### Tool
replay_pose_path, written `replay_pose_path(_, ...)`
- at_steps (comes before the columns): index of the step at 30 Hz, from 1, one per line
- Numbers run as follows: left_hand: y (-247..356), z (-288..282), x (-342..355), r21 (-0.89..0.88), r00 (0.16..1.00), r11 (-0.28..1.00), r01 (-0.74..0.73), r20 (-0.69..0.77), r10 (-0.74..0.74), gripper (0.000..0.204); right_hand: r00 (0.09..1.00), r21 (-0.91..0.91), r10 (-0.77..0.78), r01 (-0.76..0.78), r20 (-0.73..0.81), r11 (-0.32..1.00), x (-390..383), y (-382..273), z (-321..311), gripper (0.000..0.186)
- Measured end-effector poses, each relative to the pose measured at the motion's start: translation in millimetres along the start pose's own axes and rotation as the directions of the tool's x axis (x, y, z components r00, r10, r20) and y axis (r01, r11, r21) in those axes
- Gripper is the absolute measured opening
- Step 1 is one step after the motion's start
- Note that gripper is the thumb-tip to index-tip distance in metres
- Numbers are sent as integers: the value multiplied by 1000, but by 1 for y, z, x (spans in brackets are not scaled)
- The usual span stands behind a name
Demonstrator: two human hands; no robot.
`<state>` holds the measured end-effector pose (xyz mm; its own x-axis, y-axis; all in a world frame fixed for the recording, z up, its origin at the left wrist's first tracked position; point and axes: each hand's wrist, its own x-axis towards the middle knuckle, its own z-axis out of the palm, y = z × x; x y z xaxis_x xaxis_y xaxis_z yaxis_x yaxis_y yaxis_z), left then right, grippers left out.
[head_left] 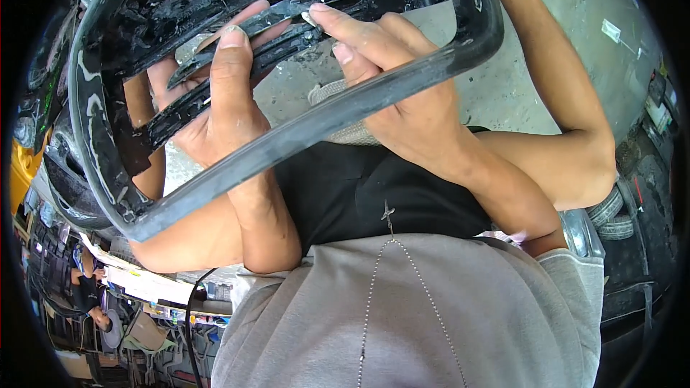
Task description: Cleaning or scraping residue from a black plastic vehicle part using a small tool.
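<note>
Black plastic frame (309,128), damaged-looking, spans nine to one o'clock above the lap. The left hand (236,116), at ten o'clock, grips the inner slats (282,49) between thumb and fingers; the right hand (422,113), at one o'clock, extends its index finger to the slats' edge, though whether it pinches anything cannot be told. Pale smears (93,104) mark the rim near ten o'clock. Work appears midway: the slats, judged unfinished, still need handling.

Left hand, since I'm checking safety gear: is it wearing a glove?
No, the left hand is ungloved, with bare skin and a thumbnail showing against the black plastic part.
</note>
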<state>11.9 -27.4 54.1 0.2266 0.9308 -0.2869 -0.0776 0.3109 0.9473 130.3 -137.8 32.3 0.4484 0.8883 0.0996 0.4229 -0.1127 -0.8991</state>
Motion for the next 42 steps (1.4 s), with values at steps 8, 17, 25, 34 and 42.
replay_pose_path(8, 2, 11, -6, 31, 988, 997, 73, -141, -68, 26, 999, 55, 33, -34, 12, 998, -5, 2, 2, 38)
replay_pose_path(17, -1, 20, -9, 2, 986, 997, 75, -151, -73, 18, 992, -30, -1, -3, -124, 1000, -14, 7, 17, 37)
replay_pose_path(25, 2, 13, -7, 18, 995, 999, 33, -96, -31, 17, 980, 227, 197, -185, -32, 956, -8, -6, 19, 25)
replay_pose_path(34, -11, 6, -9, -45, 999, 999, 1, -52, -3, 18, 925, 384, 378, -362, 38, 849, 0, -12, 13, 22)
replay_pose_path(42, -9, 2, -11, -54, 998, 998, 42, -48, -45, 20, 765, 622, 602, -592, 231, 513, 10, -30, -3, 21)
